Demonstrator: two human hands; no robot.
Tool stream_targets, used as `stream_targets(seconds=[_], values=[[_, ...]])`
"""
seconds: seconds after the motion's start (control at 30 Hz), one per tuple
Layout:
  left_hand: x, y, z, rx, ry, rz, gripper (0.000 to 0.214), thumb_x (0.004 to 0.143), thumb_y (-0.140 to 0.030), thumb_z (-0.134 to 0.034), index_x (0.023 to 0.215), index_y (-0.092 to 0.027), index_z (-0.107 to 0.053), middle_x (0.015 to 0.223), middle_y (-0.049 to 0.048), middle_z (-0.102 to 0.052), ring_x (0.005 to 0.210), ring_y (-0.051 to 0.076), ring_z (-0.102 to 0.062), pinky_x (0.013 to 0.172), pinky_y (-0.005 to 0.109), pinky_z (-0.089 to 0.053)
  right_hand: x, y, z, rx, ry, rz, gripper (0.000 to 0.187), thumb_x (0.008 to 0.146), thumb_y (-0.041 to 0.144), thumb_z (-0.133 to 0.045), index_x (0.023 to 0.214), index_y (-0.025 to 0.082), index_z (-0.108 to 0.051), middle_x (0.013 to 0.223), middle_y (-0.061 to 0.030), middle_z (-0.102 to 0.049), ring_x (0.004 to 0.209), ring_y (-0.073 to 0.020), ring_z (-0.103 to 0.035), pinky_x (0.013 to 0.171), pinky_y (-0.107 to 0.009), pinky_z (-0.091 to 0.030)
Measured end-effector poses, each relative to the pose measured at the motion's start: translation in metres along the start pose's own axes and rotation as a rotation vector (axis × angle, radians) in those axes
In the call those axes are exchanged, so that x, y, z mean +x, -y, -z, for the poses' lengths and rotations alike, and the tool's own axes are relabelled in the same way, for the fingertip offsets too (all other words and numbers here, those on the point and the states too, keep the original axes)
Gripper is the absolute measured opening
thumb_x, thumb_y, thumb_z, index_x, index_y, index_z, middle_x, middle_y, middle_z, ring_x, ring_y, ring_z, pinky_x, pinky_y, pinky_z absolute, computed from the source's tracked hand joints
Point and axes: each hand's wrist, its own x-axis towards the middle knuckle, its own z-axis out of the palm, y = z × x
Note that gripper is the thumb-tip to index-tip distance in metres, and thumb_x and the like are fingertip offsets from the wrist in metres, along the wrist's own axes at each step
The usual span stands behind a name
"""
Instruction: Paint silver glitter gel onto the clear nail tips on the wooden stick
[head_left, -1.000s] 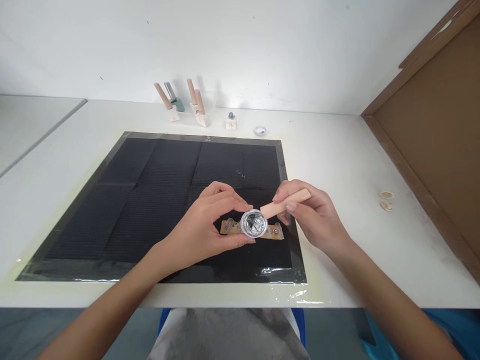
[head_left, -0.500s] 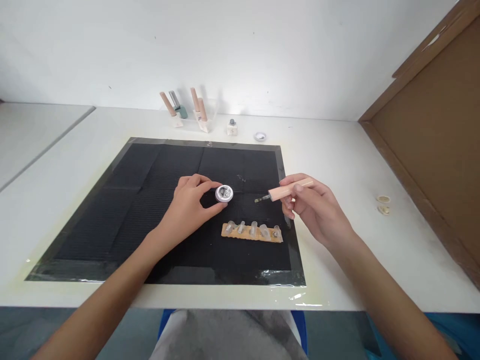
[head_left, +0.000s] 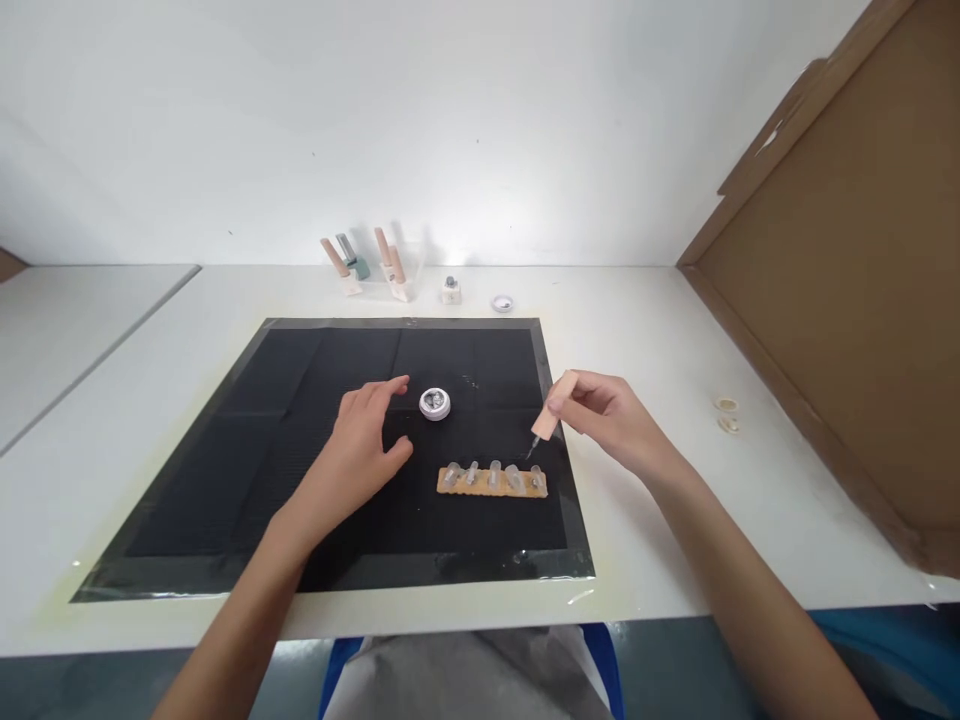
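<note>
My right hand [head_left: 604, 415] is closed round a thin pink-handled brush [head_left: 546, 420], its dark tip pointing down just above the right end of a tan strip [head_left: 491, 482] that carries several clear nail tips. My left hand [head_left: 358, 440] hovers open over the black mat [head_left: 247, 440], fingers apart, holding nothing. A small round silver jar [head_left: 435, 403] sits on the mat just right of my left fingertips, not touched.
At the table's far edge stand several pink-handled tools and a green one in a clear holder [head_left: 371, 265], a small bottle [head_left: 450, 289] and a small lid [head_left: 502, 303]. Two small rings [head_left: 726, 413] lie at the right. A brown board [head_left: 840, 270] leans at the right.
My left hand set the silver jar down on the mat and let go. My right hand swung the brush tip down towards the strip's right end. The view tilted upward.
</note>
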Motion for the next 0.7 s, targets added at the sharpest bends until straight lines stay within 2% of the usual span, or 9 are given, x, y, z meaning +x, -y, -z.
stream_targets(seconds=[0.07,0.1,0.13,0.2,0.27,0.37,0.47,0.6,0.7], values=[[-0.012,-0.014,0.005,-0.074,-0.046,-0.009,0.050,0.076,-0.014,-0.048,0.126,-0.018,-0.042,0.121,0.0108,-0.051,0.114,0.028,-0.046,0.097,0.046,-0.040,0.000,0.000,-0.001,0.021,0.017,-0.024,0.025,0.089,0.033,-0.058,0.068,0.019,-0.061,0.070,0.0000,-0.071,0.068,-0.0131,-0.065,0.068,-0.028,-0.048],[-0.018,-0.021,0.007,-0.129,-0.007,-0.017,0.049,0.077,-0.014,-0.049,0.125,-0.020,-0.042,0.120,0.0105,-0.051,0.111,0.027,-0.048,0.095,0.045,-0.042,0.000,0.000,-0.002,0.040,0.016,-0.033,0.025,0.089,0.033,-0.058,0.068,0.019,-0.061,0.071,-0.0002,-0.071,0.068,-0.0130,-0.065,0.068,-0.028,-0.048],[-0.024,-0.028,0.007,-0.187,0.082,-0.046,0.051,0.078,-0.015,-0.050,0.128,-0.022,-0.039,0.121,0.0104,-0.051,0.111,0.027,-0.050,0.094,0.044,-0.043,0.001,-0.001,-0.002,0.056,0.008,-0.043,0.025,0.088,0.034,-0.058,0.068,0.019,-0.061,0.070,-0.0003,-0.071,0.066,-0.0124,-0.064,0.066,-0.028,-0.047],[-0.032,-0.038,0.004,-0.273,0.243,-0.078,0.064,0.077,-0.021,-0.058,0.136,-0.026,-0.033,0.126,0.0111,-0.050,0.113,0.029,-0.050,0.094,0.044,-0.044,0.002,-0.002,-0.002,0.067,-0.011,-0.040,0.026,0.089,0.035,-0.058,0.068,0.019,-0.060,0.070,-0.0003,-0.071,0.062,-0.0111,-0.061,0.060,-0.026,-0.045],[-0.034,-0.042,-0.003,-0.302,0.310,-0.055,0.073,0.075,-0.024,-0.064,0.141,-0.029,-0.031,0.131,0.0121,-0.049,0.116,0.031,-0.050,0.093,0.045,-0.045,0.003,-0.003,-0.001,0.071,-0.030,-0.029,0.027,0.089,0.036,-0.058,0.068,0.018,-0.060,0.070,-0.0003,-0.070,0.057,-0.0098,-0.056,0.055,-0.025,-0.042],[-0.030,-0.039,-0.016,-0.296,0.285,-0.012,0.075,0.074,-0.019,-0.063,0.142,-0.029,-0.033,0.120,0.0104,-0.057,0.108,0.030,-0.054,0.090,0.047,-0.045,0.003,-0.002,0.000,0.083,-0.054,-0.018,0.027,0.089,0.036,-0.058,0.069,0.018,-0.061,0.069,-0.0005,-0.069,0.053,-0.0087,-0.051,0.051,-0.024,-0.038],[-0.024,-0.034,-0.021,-0.309,0.271,-0.030,0.065,0.076,-0.016,-0.058,0.138,-0.027,-0.040,0.105,0.0076,-0.063,0.097,0.027,-0.057,0.087,0.044,-0.047,0.003,-0.002,0.001,0.098,-0.090,-0.006,0.026,0.089,0.035,-0.058,0.069,0.017,-0.063,0.070,-0.0013,-0.068,0.055,-0.0093,-0.050,0.051,-0.024,-0.037],[-0.020,-0.037,-0.011,-0.509,0.279,-0.027,0.063,0.074,-0.016,-0.060,0.133,-0.026,-0.041,0.093,0.0030,-0.063,0.087,0.021,-0.061,0.082,0.034,-0.049,0.005,-0.002,0.002,0.122,-0.210,0.011,0.021,0.087,0.035,-0.060,0.078,0.018,-0.068,0.085,-0.0043,-0.068,0.055,-0.0091,-0.048,0.048,-0.024,-0.037],[-0.012,-0.044,0.000,-0.737,0.161,0.017,0.058,0.071,-0.015,-0.064,0.125,-0.022,-0.046,0.087,0.0014,-0.061,0.080,0.017,-0.062,0.075,0.028,-0.050,0.005,-0.002,0.002,0.196,-0.315,0.020,0.020,0.086,0.033,-0.059,0.096,0.019,-0.070,0.081,-0.0051,-0.068,0.055,-0.0110,-0.050,0.048,-0.025,-0.039]])
